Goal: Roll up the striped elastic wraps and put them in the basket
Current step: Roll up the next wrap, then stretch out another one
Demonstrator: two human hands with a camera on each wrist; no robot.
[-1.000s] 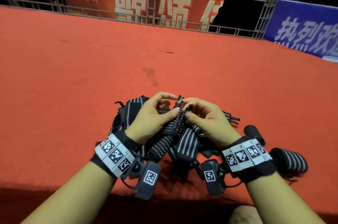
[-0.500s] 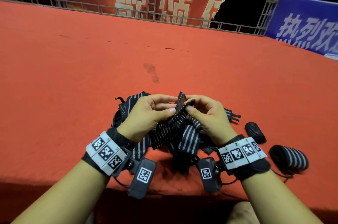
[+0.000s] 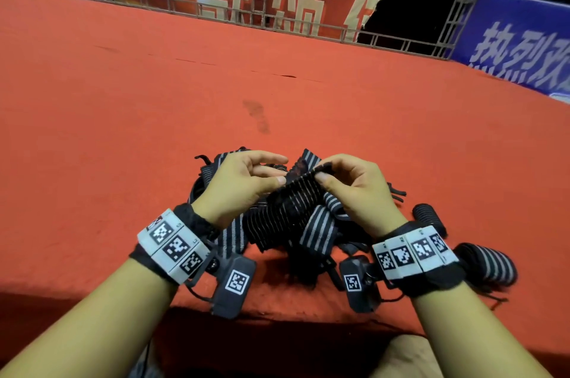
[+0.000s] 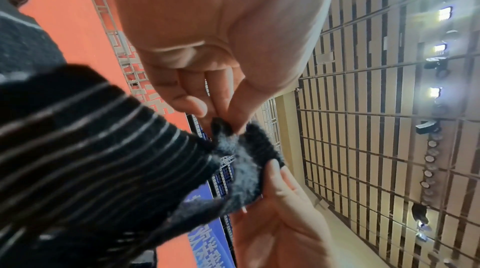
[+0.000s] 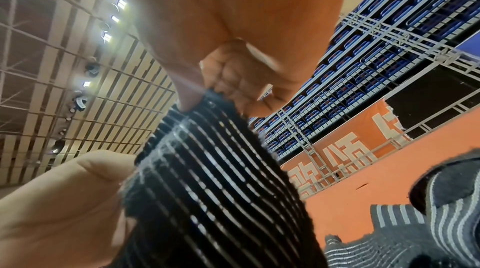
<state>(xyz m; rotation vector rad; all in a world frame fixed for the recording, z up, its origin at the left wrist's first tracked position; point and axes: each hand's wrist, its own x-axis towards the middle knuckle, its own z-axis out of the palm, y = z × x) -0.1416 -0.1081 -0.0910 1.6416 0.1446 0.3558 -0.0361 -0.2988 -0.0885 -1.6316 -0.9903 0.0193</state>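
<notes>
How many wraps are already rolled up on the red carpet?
2. A smaller rolled wrap lies right of the right hand; a bigger striped one lies beside the right wrist. The loose pile may hide more.

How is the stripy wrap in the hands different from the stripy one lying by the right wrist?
The held wrap is unrolled, a flat band hanging down; the wrap by the right wrist is rolled into a tight cylinder. The held one is pinched at its end by the left hand and right hand; the rolled one lies untouched on the red carpet. Both are black with pale stripes.
</notes>
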